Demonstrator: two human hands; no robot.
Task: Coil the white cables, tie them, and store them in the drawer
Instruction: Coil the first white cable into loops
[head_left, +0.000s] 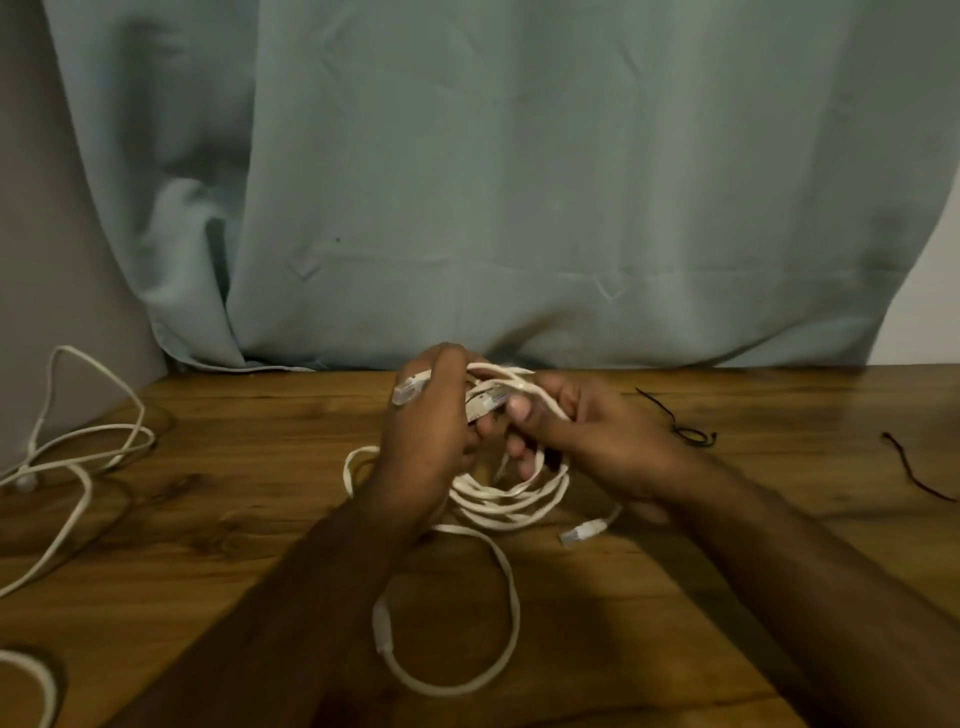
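White cable (511, 501), partly coiled, is held above the wooden table (675, 545) at the centre of the scene, just in front of the far edge. The coil is gripped by both hands. The left hand (431, 436) is curled round the upper part of the loops, and a clear plug (408, 391) is seen projecting at its far side. The right hand (592, 431) is closed on the same bundle from the right; its thumb is pressed against a strand beside a second plug (480, 406) located between the two hands. Several loops are hung below the hands and are rested on the table. A loose tail is run toward the near side in a wide loop, and a third plug (582, 532) is laid on the table just right of the coil.

A second white cable (78, 467) is spread uncoiled on the far left of the table. Two black ties are laid on the right: one tie (680, 423) near the right hand, the other tie (914, 473) well apart at the far right. A pale blue curtain (519, 182) is hung behind the table.
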